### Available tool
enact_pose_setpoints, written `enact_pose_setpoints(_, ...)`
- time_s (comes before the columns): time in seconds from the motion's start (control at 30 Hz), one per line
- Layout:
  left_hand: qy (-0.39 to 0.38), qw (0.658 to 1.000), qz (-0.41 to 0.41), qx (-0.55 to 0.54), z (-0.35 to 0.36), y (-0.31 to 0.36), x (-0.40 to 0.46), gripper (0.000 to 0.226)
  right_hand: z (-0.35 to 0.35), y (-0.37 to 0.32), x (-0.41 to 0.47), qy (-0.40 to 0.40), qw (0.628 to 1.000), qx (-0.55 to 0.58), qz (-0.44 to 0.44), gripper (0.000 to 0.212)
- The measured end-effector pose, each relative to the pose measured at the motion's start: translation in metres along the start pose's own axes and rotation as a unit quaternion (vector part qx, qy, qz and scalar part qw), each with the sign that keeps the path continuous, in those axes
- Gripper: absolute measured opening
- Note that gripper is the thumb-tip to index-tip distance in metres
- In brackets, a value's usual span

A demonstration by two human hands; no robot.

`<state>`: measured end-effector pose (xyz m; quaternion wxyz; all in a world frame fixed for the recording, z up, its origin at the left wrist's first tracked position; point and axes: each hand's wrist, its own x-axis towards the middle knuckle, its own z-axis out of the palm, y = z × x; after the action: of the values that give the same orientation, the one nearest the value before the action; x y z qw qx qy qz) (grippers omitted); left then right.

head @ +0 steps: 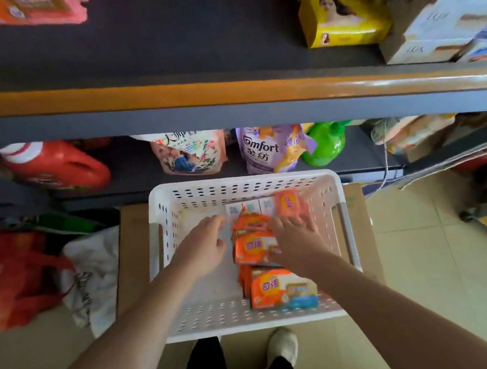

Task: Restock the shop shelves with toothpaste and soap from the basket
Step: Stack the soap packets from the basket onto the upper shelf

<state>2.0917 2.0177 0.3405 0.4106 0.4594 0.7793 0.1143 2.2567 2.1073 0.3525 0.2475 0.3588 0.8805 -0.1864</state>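
You were at the picking step, both arms reaching down into the white basket (163, 228) at lower centre of the frame. Your left hand (205, 246) hung over the bare left half, fingers loosely extended toward the pale boxes (248, 207) at the far wall, holding nothing. Your right hand (296, 239) lay spread over the orange soap packs (253, 247), its fingertips touching the upright pack (286, 204) near the far wall; whether it had begun to pinch that pack I cannot tell. More soap (280, 289) sat at the near right corner. The pale boxes may be toothpaste, but they were too blurred to tell. Nothing had been lifted yet. Next, I judge, you needed to close your fingers round one pack and carry it up to the shelf (151, 40) in the upper frame, which had open room in its middle, between the yellow boxes (343, 17) at upper right and the pink packs (29, 7) at upper left.
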Motion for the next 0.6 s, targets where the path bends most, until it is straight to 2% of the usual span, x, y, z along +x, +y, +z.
enact_pose_setpoints(0.13,-0.041,0.998,0.02,-0.045,0.012,0.003,0.006,0.054,-0.002,0.003,-0.006,0.023,0.999,0.03,-0.017,0.043)
enact_pose_setpoints(0.23,-0.042,0.995,0.001,-0.086,0.019,0.002,0.015,0.056,-0.009,0.011,-0.013,0.029,0.996,0.084,-0.024,0.052)
enact_pose_setpoints(0.3,-0.052,0.994,-0.017,-0.095,0.023,0.002,0.023,0.057,-0.017,0.025,-0.019,0.026,0.989,0.144,-0.006,0.054)
enact_pose_setpoints(0.4,-0.064,0.992,-0.03,-0.108,0.029,0.009,0.029,0.059,-0.021,0.054,-0.022,0.05,0.967,0.245,0.039,0.045)
enact_pose_setpoints(0.5,-0.028,0.986,-0.056,-0.153,0.033,0.013,0.036,0.051,-0.023,0.074,-0.024,0.074,0.918,0.377,0.102,0.037)
enact_pose_setpoints(0.6,-0.056,0.982,-0.076,-0.165,0.037,0.01,0.039,0.05,-0.027,0.078,-0.027,0.091,0.842,0.518,0.117,0.027)
